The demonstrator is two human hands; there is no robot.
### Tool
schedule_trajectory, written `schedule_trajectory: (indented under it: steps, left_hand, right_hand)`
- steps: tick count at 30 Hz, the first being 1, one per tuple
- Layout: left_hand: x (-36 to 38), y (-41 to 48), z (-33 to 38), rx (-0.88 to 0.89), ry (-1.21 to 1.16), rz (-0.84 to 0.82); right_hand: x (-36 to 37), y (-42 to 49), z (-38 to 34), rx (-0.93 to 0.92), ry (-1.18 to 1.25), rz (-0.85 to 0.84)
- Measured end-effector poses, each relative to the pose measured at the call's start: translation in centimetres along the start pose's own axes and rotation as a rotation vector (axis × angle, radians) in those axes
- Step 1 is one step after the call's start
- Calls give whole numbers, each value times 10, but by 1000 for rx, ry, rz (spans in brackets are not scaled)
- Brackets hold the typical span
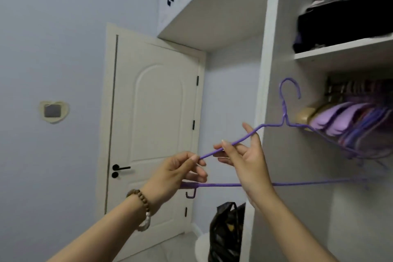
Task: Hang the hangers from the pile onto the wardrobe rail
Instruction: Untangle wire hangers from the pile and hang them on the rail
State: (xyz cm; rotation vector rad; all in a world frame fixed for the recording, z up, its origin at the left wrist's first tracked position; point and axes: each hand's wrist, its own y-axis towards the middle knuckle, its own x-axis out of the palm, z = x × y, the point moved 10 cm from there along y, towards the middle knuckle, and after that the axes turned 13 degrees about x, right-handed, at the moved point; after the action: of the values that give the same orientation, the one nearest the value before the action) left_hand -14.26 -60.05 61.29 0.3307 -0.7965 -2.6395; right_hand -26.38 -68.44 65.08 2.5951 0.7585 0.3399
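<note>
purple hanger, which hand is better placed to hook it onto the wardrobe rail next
Right. The right hand holds the purple hanger nearer its hook and sits closer to the rail; the left hand only pinches the far end.

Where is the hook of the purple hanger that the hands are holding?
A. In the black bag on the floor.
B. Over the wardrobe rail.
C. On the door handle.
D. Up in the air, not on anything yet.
D: the hook of the purple wire hanger stands free in front of the wardrobe's side panel, left of the wardrobe rail, while the left hand and right hand pinch its sloping arm.
</note>
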Motion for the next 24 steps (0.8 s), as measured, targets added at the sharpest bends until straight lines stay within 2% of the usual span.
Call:
schedule_trajectory:
  steps: [6,14,24]
  left_hand:
    - [126,57,9,36,-104,-54]
    - [264,116,14,42,-228,-117]
    - [364,183,24,52,-252,-214]
  right_hand:
    - [-137,19,-42,-137,-51,217]
    - [-272,59,-70,-178,-88,337]
    - [-376,113,-89,-139,-86,431]
